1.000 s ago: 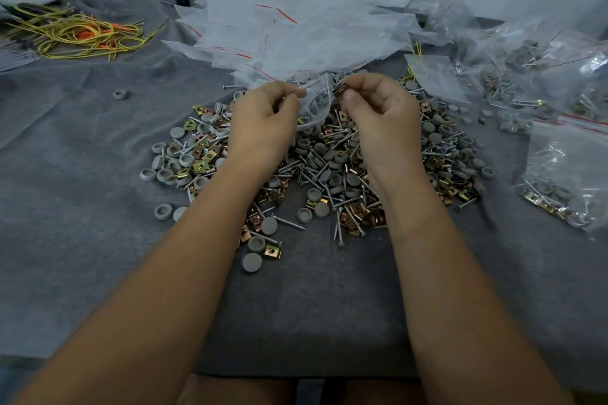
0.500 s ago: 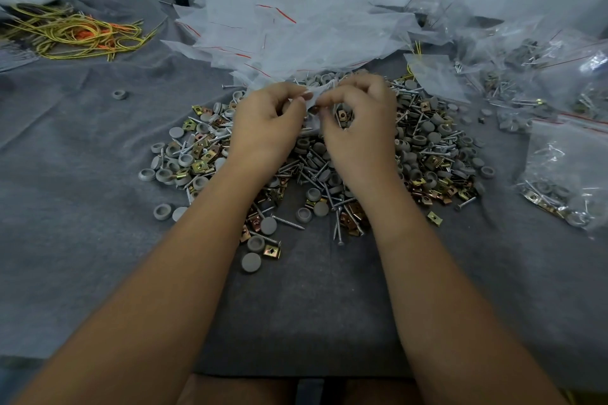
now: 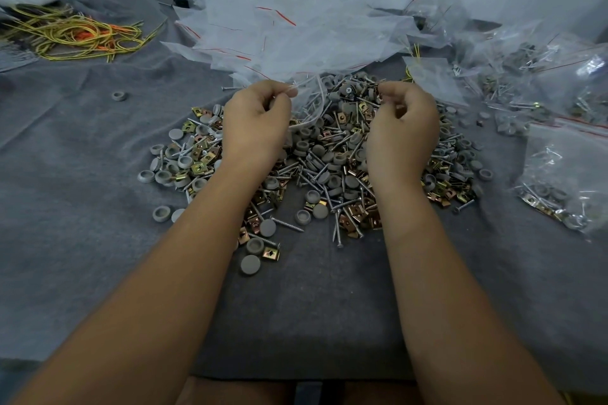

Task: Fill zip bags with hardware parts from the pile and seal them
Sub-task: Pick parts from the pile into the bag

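Your hands have drawn apart since half a second ago. Your left hand (image 3: 256, 118) pinches the zip bag (image 3: 307, 105) at its rim, over the pile (image 3: 329, 168) on the desk (image 3: 82, 207). Your right hand (image 3: 403, 128), just right of the bag, curls around small parts.

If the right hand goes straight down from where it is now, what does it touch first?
Most likely the pile of hardware: the right hand is above its screws and grey caps, with nothing visible between. How high above it cannot be judged.

yellow cords (image 3: 75, 34) on grey cloth (image 3: 82, 240)
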Demonstrator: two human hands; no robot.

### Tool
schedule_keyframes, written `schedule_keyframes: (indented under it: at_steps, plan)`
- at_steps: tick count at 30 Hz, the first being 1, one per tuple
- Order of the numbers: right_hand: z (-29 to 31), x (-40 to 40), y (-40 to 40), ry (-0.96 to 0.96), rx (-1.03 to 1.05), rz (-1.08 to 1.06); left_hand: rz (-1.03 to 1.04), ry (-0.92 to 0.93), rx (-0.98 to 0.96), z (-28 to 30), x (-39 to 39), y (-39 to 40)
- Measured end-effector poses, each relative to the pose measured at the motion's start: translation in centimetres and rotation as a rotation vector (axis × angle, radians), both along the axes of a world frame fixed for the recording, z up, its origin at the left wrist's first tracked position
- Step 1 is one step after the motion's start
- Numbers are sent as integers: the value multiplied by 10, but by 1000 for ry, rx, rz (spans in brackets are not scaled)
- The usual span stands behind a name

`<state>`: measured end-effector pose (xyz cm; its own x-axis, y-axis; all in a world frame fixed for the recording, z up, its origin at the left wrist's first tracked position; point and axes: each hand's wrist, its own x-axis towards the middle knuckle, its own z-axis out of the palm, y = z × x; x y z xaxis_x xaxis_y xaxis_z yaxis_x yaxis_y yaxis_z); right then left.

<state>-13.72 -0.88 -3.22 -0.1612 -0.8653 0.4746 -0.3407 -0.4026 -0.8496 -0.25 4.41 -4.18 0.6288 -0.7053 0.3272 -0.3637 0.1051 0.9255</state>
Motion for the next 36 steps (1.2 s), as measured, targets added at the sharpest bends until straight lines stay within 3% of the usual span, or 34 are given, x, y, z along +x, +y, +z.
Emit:
schedule_keyframes:
  at_steps: [3,10,19,30,36]
  plan:
    - [-2,-2,-2,166,-20,3,3,5,3,0,0,0]
    - [-16,0,-2,830,-73,89,-3,-1,11,0,1,-1]
    - [-21,0,-1,1008,-77,61,-4,-11,20,0,0,0]
    - [-16,3,-5,811,-118,79,-31,-14,26,1,-2,1]
    - [-7,5,3,210,-18,304,-33,-25,25,2,-2,1]
